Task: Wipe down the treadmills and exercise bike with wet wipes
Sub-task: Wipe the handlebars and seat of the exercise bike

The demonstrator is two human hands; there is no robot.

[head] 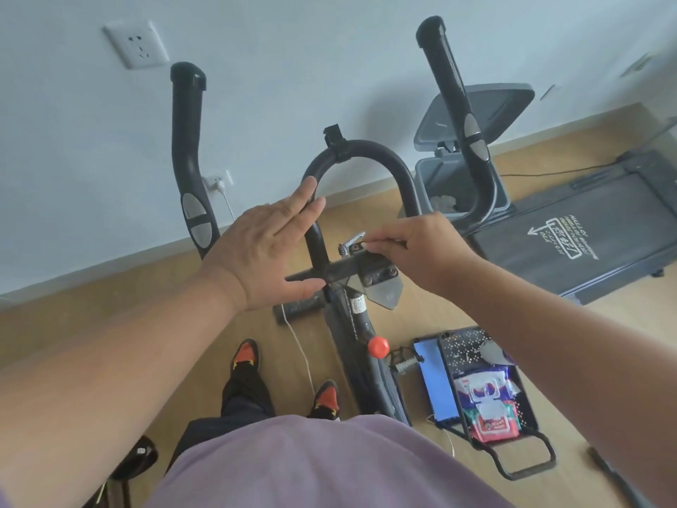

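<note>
The right hand point(414, 247) covers most of what it holds. Only a small white bit point(370, 246) peeks out at its curled fingertips, maybe a wet wipe, but it is too small to be sure. The hand pinches it against the black bar clamp point(370, 264) in the middle of the frame. The left hand point(271, 247) is flat with straight fingers, and it hides part of the looped handlebar point(366, 152) it rests on. The person's purple shirt point(311, 467) blocks the bottom of the exercise bike point(351, 324).

On the lower right, a black rack point(520, 416) on the wood floor holds packs of wet wipes point(491, 401), next to a blue tablet point(436, 383). A grey bin point(458, 177) with its lid up stands behind the right handle point(458, 104). A treadmill point(586, 229) lies at the right edge, cut off by the frame. A wall socket point(137, 44) sits in the upper left.

The bike is black, with a red knob point(378, 347) and two tall handles with grey pads.
</note>
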